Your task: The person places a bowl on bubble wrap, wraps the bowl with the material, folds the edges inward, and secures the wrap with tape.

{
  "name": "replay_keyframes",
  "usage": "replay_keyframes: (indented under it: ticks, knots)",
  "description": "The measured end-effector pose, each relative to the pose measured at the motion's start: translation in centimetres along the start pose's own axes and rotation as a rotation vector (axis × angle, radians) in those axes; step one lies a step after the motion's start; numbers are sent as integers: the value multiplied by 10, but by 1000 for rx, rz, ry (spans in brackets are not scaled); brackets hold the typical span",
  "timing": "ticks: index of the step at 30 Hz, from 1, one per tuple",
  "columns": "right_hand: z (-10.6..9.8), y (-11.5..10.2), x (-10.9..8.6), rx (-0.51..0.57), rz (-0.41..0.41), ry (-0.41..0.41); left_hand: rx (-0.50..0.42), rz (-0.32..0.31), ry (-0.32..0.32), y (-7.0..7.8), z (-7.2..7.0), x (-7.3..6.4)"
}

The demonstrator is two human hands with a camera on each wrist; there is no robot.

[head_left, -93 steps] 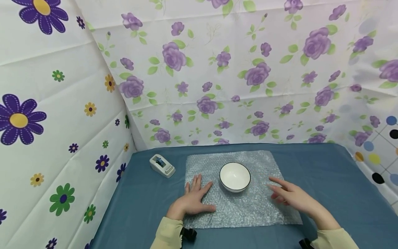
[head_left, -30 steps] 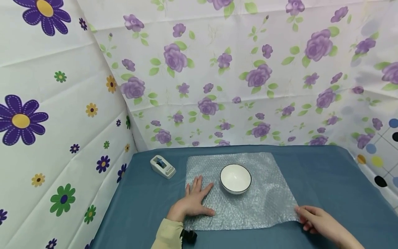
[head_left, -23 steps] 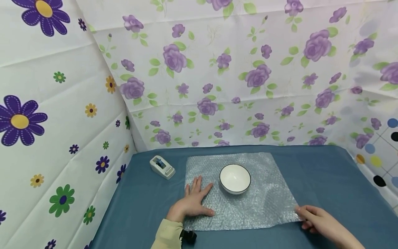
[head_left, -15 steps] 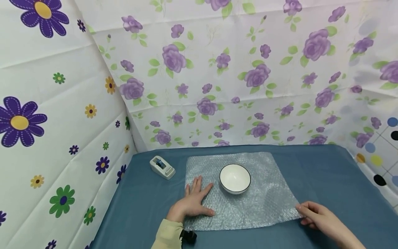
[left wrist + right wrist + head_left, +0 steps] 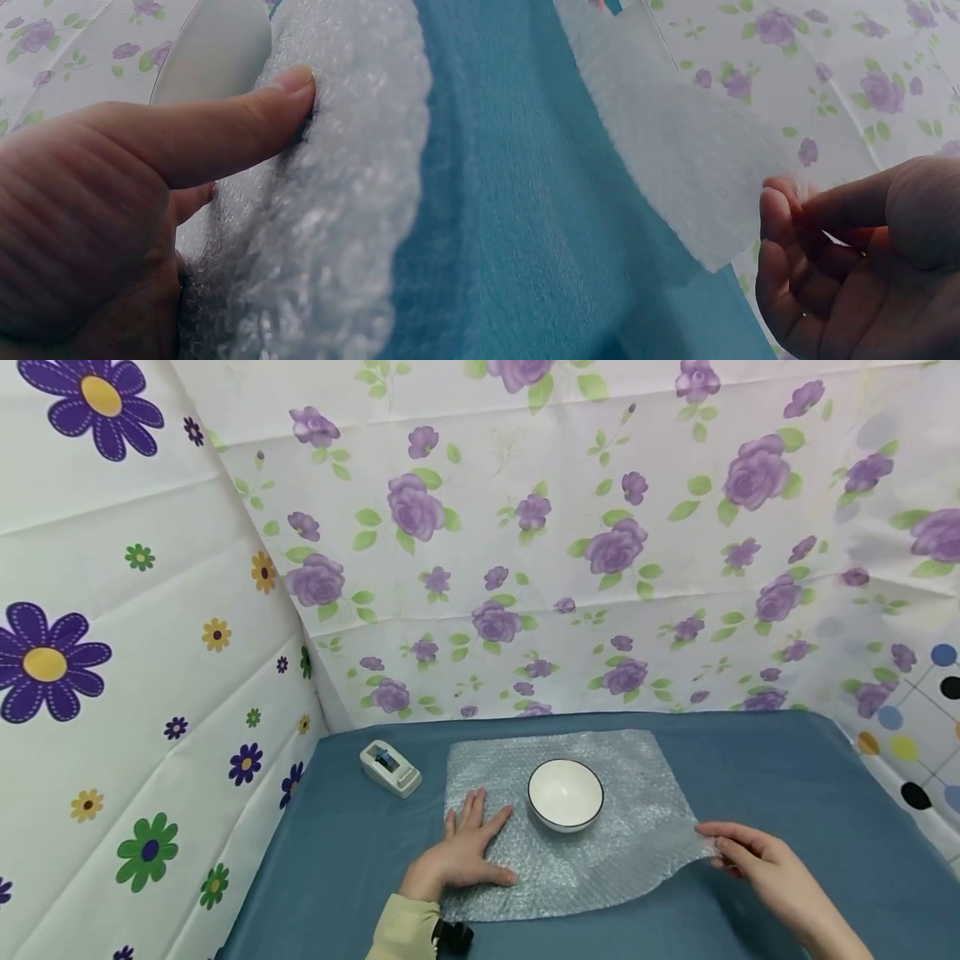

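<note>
A sheet of bubble wrap lies on the blue cloth, its near right corner raised. On it stands a white bowl with a dark rim, upright, right of my left hand. My left hand rests with spread fingers on the sheet's left side; in the left wrist view its thumb lies along the wrap with the bowl behind. My right hand pinches the raised corner between thumb and fingers, as the right wrist view also shows, where the wrap hangs from the fingertips.
A white tape dispenser with a blue roll sits on the blue cloth, left of the wrap. Flowered sheets hang behind and on the left side; a dotted one hangs at the right.
My right hand has come down to the near right corner, taken hold of it, and lifted it up and a little inward. My left hand and the bowl have stayed in place.
</note>
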State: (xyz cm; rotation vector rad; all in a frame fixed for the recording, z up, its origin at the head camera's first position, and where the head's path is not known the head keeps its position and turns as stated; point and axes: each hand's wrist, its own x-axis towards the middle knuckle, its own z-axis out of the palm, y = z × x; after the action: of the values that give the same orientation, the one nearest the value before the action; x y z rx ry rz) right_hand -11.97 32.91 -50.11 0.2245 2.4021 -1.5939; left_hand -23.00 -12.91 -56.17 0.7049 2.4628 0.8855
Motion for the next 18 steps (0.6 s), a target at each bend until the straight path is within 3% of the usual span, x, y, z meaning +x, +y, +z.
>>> replay_keyframes:
  ticks: [4, 13, 18]
  knots:
    - [5, -4, 2, -17, -51, -11, -5, 8, -9, 2, -2, -2]
    - [27, -20, 10, -114, -167, 126, 19, 13, 11, 0, -2, -3]
    - [32, -25, 13, -130, -191, 166, -24, 37, 10, 7, -3, -4]
